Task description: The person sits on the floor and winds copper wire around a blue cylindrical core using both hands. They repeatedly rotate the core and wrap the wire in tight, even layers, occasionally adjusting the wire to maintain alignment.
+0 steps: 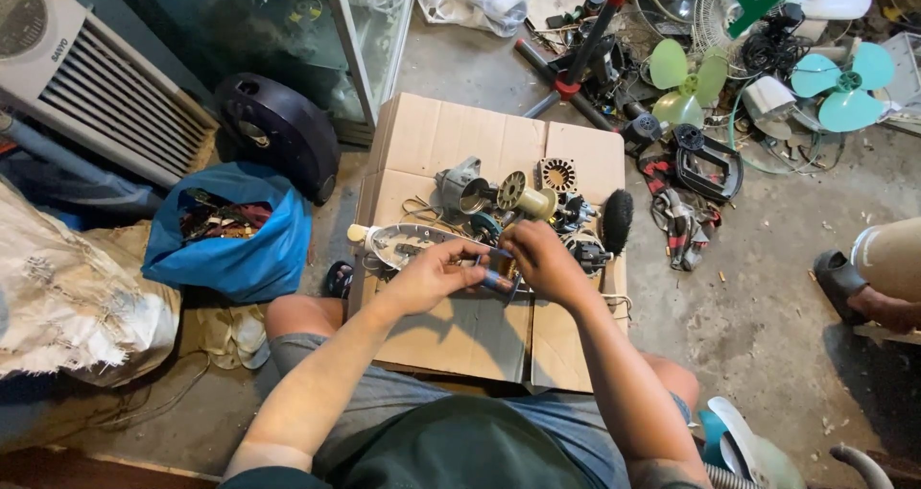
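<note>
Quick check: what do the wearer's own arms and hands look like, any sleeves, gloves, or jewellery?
Both arms are bare from above the elbow down, no sleeves in view. The left hand and right hand are ungloved; no watch, bands or rings are visible. Fingers are bare.

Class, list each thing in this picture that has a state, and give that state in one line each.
Left hand: closed on the small blue part.
Right hand: pinching the same part from above.
Cardboard sheet: laid flat on the floor.
Blue bag: open, scrap inside.
Green fan blades: off their fan, lying on the floor.
Black brush: lying on the cardboard.
</note>
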